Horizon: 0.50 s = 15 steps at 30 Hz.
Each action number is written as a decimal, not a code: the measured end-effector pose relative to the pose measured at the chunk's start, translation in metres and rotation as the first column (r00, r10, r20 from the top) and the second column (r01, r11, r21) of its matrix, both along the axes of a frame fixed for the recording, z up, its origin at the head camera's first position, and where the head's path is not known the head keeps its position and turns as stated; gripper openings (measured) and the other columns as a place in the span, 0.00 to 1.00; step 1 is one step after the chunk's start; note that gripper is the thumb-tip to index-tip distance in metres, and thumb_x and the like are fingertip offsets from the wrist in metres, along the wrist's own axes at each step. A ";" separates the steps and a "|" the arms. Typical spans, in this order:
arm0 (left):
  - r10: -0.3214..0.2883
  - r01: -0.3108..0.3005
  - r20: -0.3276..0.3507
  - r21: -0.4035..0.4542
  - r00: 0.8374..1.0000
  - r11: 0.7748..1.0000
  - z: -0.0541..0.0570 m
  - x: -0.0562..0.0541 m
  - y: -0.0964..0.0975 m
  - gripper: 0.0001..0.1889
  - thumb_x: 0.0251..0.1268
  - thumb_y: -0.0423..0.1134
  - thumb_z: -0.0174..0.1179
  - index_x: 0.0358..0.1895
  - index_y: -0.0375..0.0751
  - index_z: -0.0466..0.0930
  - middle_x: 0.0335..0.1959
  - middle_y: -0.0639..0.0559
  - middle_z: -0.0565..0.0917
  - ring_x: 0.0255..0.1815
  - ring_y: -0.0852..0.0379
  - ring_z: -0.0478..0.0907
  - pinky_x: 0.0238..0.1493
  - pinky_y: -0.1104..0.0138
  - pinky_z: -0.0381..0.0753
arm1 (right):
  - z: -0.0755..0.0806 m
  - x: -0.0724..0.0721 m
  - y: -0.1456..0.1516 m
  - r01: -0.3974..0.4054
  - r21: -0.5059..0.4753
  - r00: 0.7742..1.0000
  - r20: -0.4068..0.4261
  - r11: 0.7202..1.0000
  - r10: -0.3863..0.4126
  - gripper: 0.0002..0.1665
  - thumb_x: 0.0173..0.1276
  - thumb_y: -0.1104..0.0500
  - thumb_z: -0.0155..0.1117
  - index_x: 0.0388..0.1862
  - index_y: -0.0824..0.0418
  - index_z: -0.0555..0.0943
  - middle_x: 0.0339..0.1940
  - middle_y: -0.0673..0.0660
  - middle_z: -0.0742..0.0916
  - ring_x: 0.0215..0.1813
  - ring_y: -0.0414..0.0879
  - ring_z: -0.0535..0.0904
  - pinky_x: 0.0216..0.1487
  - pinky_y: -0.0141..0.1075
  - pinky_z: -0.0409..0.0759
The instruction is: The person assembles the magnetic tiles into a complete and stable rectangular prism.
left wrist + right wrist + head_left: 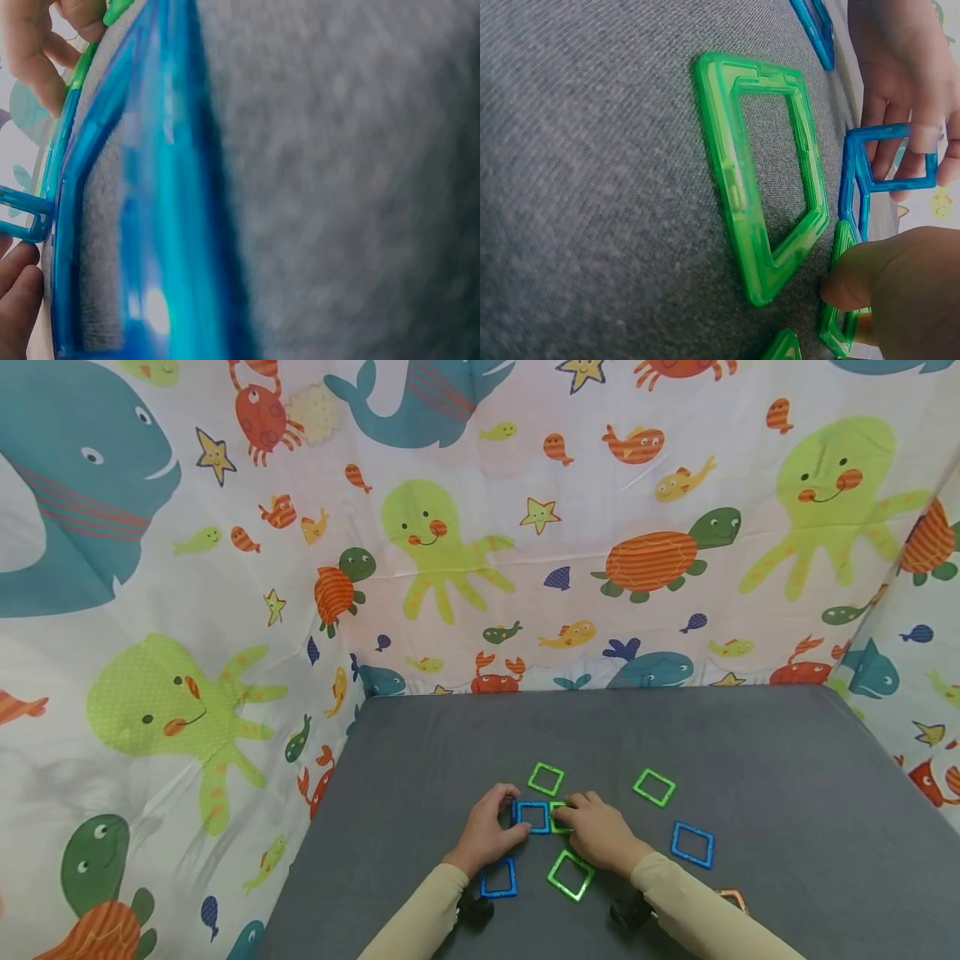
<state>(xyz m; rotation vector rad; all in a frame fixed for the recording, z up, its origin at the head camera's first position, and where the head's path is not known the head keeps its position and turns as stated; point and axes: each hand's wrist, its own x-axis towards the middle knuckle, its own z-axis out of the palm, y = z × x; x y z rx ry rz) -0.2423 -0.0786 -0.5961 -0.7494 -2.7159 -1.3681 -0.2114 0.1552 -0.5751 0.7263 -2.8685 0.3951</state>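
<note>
My left hand (pixel 487 835) pinches a blue square magnetic tile (pixel 891 184) that stands upright. Its lower edge meets the left side of a flat blue tile (pixel 534 832). Directly right of that, a green square tile (pixel 553 818) lies edge to edge with the flat blue one. The thumb and fingers of my right hand (pixel 603 835) grip this green tile, covering much of it. Close below my left hand lies another blue tile (pixel 498 893), large in the left wrist view. A green tile (pixel 724 176) rests near my right wrist.
Behind the joined tiles lies a green tile (pixel 533 775). Off to the right are another green tile (pixel 640 779), a blue tile (pixel 674 837) and an orange tile (pixel 738 897), partly behind the right sleeve. A sea-animal curtain (pixel 465 652) borders the grey table (pixel 450 735).
</note>
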 end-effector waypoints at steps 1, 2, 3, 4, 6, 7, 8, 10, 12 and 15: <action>0.004 -0.005 0.017 0.022 1.000 1.000 0.000 0.000 0.000 0.21 0.69 0.39 0.65 0.62 0.41 0.74 0.60 0.46 0.80 0.64 0.48 0.80 0.65 0.56 0.80 | 0.000 0.000 0.000 0.002 0.003 1.000 0.001 1.000 -0.002 0.23 0.59 0.70 0.64 0.53 0.56 0.87 0.53 0.62 0.86 0.50 0.60 0.80 0.43 0.54 0.84; 0.009 -0.011 0.039 0.048 0.999 0.999 0.000 0.000 0.001 0.19 0.72 0.40 0.61 0.63 0.41 0.74 0.61 0.46 0.81 0.64 0.47 0.80 0.65 0.55 0.80 | 0.000 0.000 0.000 0.005 0.006 1.000 0.002 1.000 -0.005 0.23 0.59 0.70 0.64 0.53 0.56 0.87 0.53 0.62 0.86 0.50 0.60 0.80 0.43 0.54 0.84; 0.018 -0.022 0.051 0.064 0.999 0.998 0.000 0.001 0.001 0.17 0.75 0.40 0.58 0.63 0.41 0.74 0.61 0.46 0.81 0.64 0.47 0.80 0.64 0.54 0.80 | 0.000 0.000 0.000 0.008 0.008 1.000 0.003 1.000 -0.008 0.23 0.59 0.70 0.64 0.53 0.56 0.87 0.53 0.62 0.86 0.51 0.60 0.80 0.44 0.53 0.84; 0.030 -0.035 0.072 0.076 0.997 0.997 0.001 0.002 0.001 0.16 0.78 0.40 0.54 0.63 0.42 0.75 0.61 0.46 0.81 0.63 0.48 0.80 0.63 0.53 0.80 | -0.001 0.000 -0.001 0.011 0.009 1.000 0.004 1.000 -0.011 0.23 0.59 0.70 0.64 0.53 0.56 0.87 0.53 0.62 0.86 0.51 0.59 0.80 0.44 0.53 0.84; 0.053 -0.061 0.089 0.087 0.995 0.994 0.002 0.003 0.002 0.15 0.81 0.40 0.49 0.63 0.42 0.76 0.61 0.47 0.82 0.61 0.49 0.81 0.61 0.52 0.80 | -0.001 -0.001 -0.001 0.015 0.010 1.000 0.007 1.000 -0.015 0.23 0.59 0.70 0.64 0.53 0.55 0.87 0.53 0.62 0.86 0.51 0.59 0.80 0.44 0.53 0.84; 0.061 -0.070 0.093 0.090 0.994 0.993 0.003 0.004 0.002 0.15 0.82 0.40 0.47 0.63 0.43 0.76 0.61 0.48 0.82 0.60 0.49 0.81 0.60 0.51 0.80 | -0.002 -0.001 -0.001 0.017 0.011 1.000 0.010 1.000 -0.017 0.23 0.59 0.70 0.64 0.53 0.55 0.87 0.53 0.62 0.86 0.51 0.59 0.80 0.44 0.53 0.84; 0.068 -0.077 0.098 0.091 0.993 0.993 0.003 0.004 0.002 0.16 0.82 0.40 0.46 0.63 0.43 0.76 0.61 0.48 0.83 0.59 0.50 0.81 0.59 0.52 0.80 | -0.002 -0.001 -0.001 0.017 0.011 1.000 0.012 1.000 -0.017 0.23 0.59 0.70 0.64 0.53 0.55 0.87 0.53 0.62 0.86 0.51 0.60 0.80 0.44 0.53 0.84; 0.078 -0.088 0.104 0.097 0.992 0.991 0.004 0.004 0.003 0.16 0.82 0.40 0.45 0.63 0.43 0.76 0.61 0.48 0.83 0.59 0.50 0.80 0.59 0.52 0.79 | -0.002 -0.001 -0.001 0.017 0.009 1.000 0.015 1.000 -0.017 0.23 0.60 0.70 0.64 0.53 0.55 0.87 0.53 0.62 0.86 0.51 0.59 0.80 0.44 0.54 0.84; 0.079 -0.090 0.101 0.104 0.992 0.991 0.002 0.004 0.003 0.15 0.82 0.39 0.46 0.62 0.43 0.77 0.60 0.46 0.83 0.58 0.51 0.81 0.59 0.54 0.80 | -0.002 -0.001 -0.001 0.017 0.007 1.000 0.016 1.000 -0.017 0.23 0.60 0.70 0.64 0.53 0.55 0.87 0.53 0.62 0.86 0.51 0.60 0.80 0.44 0.54 0.84; 0.076 -0.090 0.114 0.127 0.991 0.988 0.000 0.003 0.003 0.15 0.81 0.39 0.47 0.62 0.42 0.77 0.60 0.45 0.83 0.57 0.51 0.81 0.58 0.56 0.80 | -0.001 0.000 -0.001 0.016 0.002 1.000 0.015 1.000 -0.016 0.23 0.59 0.70 0.64 0.53 0.55 0.87 0.53 0.62 0.86 0.50 0.60 0.80 0.44 0.54 0.84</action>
